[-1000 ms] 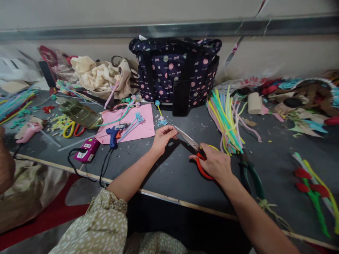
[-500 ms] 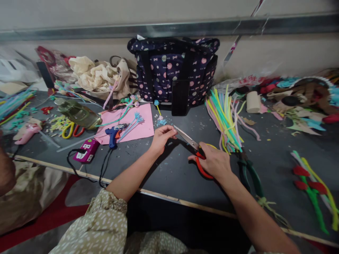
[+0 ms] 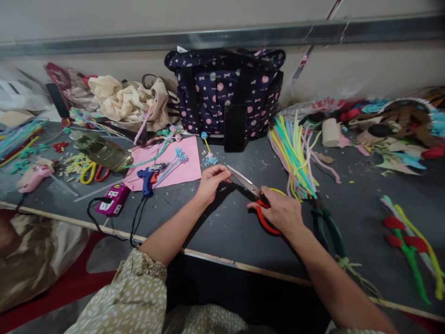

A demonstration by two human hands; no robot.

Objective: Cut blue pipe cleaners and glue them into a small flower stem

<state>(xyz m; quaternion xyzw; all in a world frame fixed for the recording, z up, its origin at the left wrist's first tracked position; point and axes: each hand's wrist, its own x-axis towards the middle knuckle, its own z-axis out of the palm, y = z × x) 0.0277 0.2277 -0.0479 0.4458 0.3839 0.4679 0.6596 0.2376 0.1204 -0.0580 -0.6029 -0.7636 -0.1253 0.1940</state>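
My right hand [image 3: 283, 211] grips a pair of scissors [image 3: 245, 182] with red and yellow handles, its blades pointing up and left. Close to the blade tips, my left hand [image 3: 214, 180] is pinched, thumb against fingers; whatever sits in the pinch is too small to make out. Just beyond that hand lie small blue fuzzy pieces [image 3: 210, 160] and a yellow stem with a blue tuft [image 3: 204, 135]. To the right of the scissors rests a bundle of coloured pipe cleaners [image 3: 295, 160], with green-handled pliers [image 3: 327, 227] below it.
A blue glue gun [image 3: 147, 180] lies on a pink sheet [image 3: 189, 162], beside a purple power strip [image 3: 113, 200]. A green bottle [image 3: 100, 149] lies at left. A phone [image 3: 235, 127] leans on a dotted bag [image 3: 212, 93]. Red-and-green pipe-cleaner flowers [image 3: 405, 243] lie at right.
The view has shifted very slightly. Both hands and the scissors keep nearly the same pose. At the far left, another person's arm has moved lower.
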